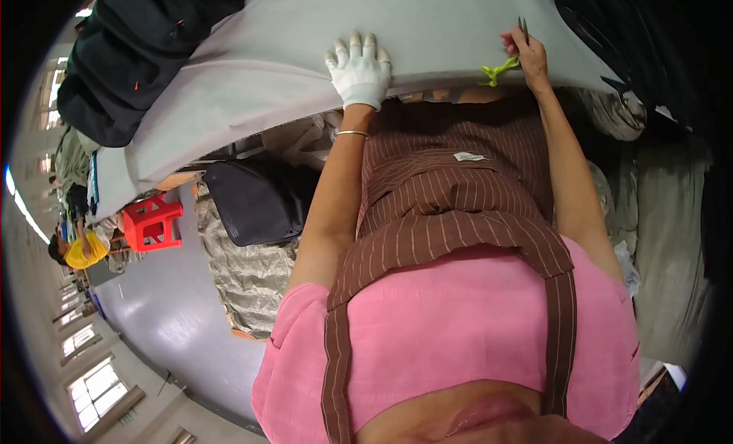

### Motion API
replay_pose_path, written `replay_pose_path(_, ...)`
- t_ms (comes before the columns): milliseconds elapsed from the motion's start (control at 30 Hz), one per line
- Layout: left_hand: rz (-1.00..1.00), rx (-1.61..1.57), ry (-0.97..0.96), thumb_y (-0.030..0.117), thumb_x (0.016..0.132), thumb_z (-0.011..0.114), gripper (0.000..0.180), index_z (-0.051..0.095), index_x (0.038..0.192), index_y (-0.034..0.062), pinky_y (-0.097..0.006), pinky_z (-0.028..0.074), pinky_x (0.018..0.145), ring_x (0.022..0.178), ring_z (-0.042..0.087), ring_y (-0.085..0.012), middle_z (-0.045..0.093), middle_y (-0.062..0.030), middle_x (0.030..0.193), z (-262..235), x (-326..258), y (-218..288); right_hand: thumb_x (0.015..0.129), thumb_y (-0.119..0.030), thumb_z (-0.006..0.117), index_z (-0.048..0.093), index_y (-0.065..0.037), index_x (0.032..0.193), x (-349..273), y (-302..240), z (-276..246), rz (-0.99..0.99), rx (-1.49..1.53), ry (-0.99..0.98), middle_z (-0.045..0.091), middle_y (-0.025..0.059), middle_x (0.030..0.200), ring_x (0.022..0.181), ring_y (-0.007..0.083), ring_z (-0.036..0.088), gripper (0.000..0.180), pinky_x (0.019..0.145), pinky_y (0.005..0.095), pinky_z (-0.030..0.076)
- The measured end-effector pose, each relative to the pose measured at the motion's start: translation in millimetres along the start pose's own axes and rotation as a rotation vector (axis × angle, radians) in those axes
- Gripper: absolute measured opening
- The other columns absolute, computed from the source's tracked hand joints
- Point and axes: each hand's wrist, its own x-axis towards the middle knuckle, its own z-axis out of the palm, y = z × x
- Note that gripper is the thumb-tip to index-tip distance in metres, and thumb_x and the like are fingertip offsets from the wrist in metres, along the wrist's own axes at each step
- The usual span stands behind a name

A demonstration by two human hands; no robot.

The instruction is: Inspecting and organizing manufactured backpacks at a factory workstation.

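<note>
My left hand [360,74], in a white glove with beige fingertips, lies flat with fingers spread on the pale grey cloth [435,32] over the table. Toward the table's right side, my bare right hand [531,56] is closed around a pair of small dark thread snips [523,30], their two narrow points facing away from me. A bright yellow-green strip of fabric [498,71], knotted, hangs beside that hand near the table's front edge. Whether it is tied to the snips is hidden by my fingers.
Black garments [126,58] are heaped at the table's left end, and black fabric [611,32] lies at the far right. Below stand a dark bag [256,203] and a red plastic stool [153,221]. A person in yellow [85,249] is farther off at the left.
</note>
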Motion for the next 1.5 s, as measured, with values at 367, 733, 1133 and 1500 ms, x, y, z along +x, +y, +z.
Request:
replay_pose_path(367,0.069,0.035,0.247,0.033,0.089,0.045,0.04,0.061,0.12,0.0137,-0.053,0.029,0.103,0.123,0.045,-0.0369,0.054,-0.0104,0.131,5,0,-4,0.097,-0.037,0.05,0.07,-0.002,0.09,-5,-11,5,-0.049,-0.012,0.012,0.061,-0.0002,0.074,0.065,0.0058,0.052,0.041,0.062,0.0209,0.043)
replay_pose_path(733,0.081,0.047,0.266,0.033,0.089,0.046,0.038,0.061,0.119,0.0134,-0.053,0.031,0.102,0.12,0.046,-0.0361,0.054,-0.0104,0.13,2,1,-1,0.096,-0.039,0.05,0.07,-0.001,0.089,-4,-12,5,-0.059,-0.045,0.029,0.06,0.0002,0.072,0.064,0.0071,0.051,0.043,0.061,0.0225,0.043)
replay_pose_path(1133,0.027,0.025,0.137,0.033,0.091,0.042,0.04,0.058,0.124,0.016,-0.052,0.026,0.106,0.128,0.04,-0.0336,0.049,-0.0083,0.136,1,1,2,0.096,-0.035,0.05,0.071,-0.001,0.091,-3,-9,7,0.004,-0.062,0.094,0.061,-0.001,0.073,0.064,0.0054,0.05,0.039,0.061,0.0212,0.043)
replay_pose_path(1500,-0.072,-0.122,0.232,0.034,0.088,0.045,0.042,0.06,0.123,0.0154,-0.054,0.021,0.11,0.129,0.038,-0.0351,0.051,-0.0107,0.135,3,-4,-4,0.097,-0.032,0.051,0.069,0.0,0.093,9,8,0,0.024,-0.043,0.06,0.057,-0.0012,0.075,0.067,0.006,0.048,0.037,0.062,0.0207,0.039)
